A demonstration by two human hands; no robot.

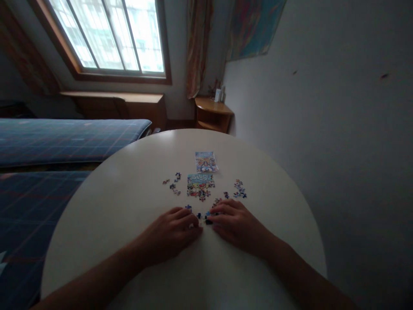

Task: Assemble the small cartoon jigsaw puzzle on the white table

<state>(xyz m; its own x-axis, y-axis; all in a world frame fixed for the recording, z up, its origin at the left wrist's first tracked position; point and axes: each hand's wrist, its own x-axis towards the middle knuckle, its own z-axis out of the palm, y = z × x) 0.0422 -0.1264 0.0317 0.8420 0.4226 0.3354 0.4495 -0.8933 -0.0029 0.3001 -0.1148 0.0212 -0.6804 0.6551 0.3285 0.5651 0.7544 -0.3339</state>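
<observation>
Part of a jigsaw puzzle (200, 185) is joined together on the white round table (106, 224); its lower edge is ragged. My left hand (179, 230) rests on the tabletop below it, fingers bent in, with a pale bit at the fingertips too small to make out. A blue puzzle piece (188, 207) lies just above its knuckles. Opposite, my right hand (234, 221) has its fingertips closed on a dark and blue puzzle piece (209, 221). Between the two hands sits a small dark piece (199, 215). Other pieces by the right fingers are partly hidden.
A printed picture sheet (205, 162) lies beyond the puzzle. Loose pieces are scattered to the left (174, 186) and in a cluster to the right (239, 189). Plaid-covered beds (64, 137) stand at left, a white wall (338, 150) at right, a corner shelf (213, 105) behind.
</observation>
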